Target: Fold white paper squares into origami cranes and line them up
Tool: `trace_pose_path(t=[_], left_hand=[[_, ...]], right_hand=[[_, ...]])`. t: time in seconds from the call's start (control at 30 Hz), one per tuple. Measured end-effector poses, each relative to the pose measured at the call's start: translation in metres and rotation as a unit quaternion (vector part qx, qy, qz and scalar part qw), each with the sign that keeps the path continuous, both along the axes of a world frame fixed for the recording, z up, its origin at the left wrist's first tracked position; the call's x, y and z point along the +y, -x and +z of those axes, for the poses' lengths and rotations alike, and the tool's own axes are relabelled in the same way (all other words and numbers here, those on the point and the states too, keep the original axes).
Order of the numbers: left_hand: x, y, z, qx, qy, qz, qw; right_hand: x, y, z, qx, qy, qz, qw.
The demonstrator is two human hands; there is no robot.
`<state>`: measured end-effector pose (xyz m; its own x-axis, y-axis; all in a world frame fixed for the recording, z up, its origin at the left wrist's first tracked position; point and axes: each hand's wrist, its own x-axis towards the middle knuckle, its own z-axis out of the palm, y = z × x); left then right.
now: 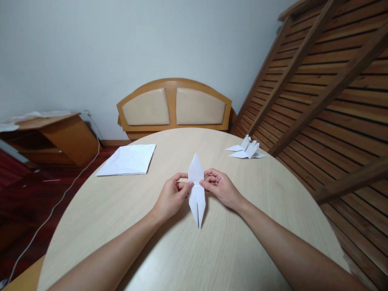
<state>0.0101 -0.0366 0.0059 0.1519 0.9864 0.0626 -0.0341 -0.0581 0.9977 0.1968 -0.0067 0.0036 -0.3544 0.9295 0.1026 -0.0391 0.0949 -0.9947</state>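
A long, narrow piece of folded white paper (197,169) is held up over the middle of the table. Its upper end comes to one point, and its lower end splits into two narrow points. My left hand (173,193) pinches its left edge near the middle, thumb in front. On the opposite edge, my right hand (222,188) pinches at about the same height, also with the thumb in front. The fingertips behind the paper are hidden. Folded paper cranes (250,149) sit at the far right of the table.
A stack of white paper sheets (127,159) lies at the left on the round wooden table (242,246). Behind stands a headboard (172,83) with padded panels. Wooden slats (303,89) rise on the right. A white cable (63,196) runs along the floor past a cabinet (69,139).
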Motion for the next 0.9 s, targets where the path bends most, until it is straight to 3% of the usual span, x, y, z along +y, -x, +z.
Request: trace_pose_path(t=[0.13, 0.9], left_hand=[[-0.0011, -0.0009, 0.0023, -0.004, -0.009, 0.018, 1.000], [0.0022, 0.0011, -0.0037, -0.034, -0.005, -0.007, 0.999]], right_hand=[[0.0005, 0.0004, -0.0010, 0.007, 0.007, -0.008, 1.000], [0.0032, 0.0002, -0.0057, 0.028, 0.002, -0.011, 1.000]])
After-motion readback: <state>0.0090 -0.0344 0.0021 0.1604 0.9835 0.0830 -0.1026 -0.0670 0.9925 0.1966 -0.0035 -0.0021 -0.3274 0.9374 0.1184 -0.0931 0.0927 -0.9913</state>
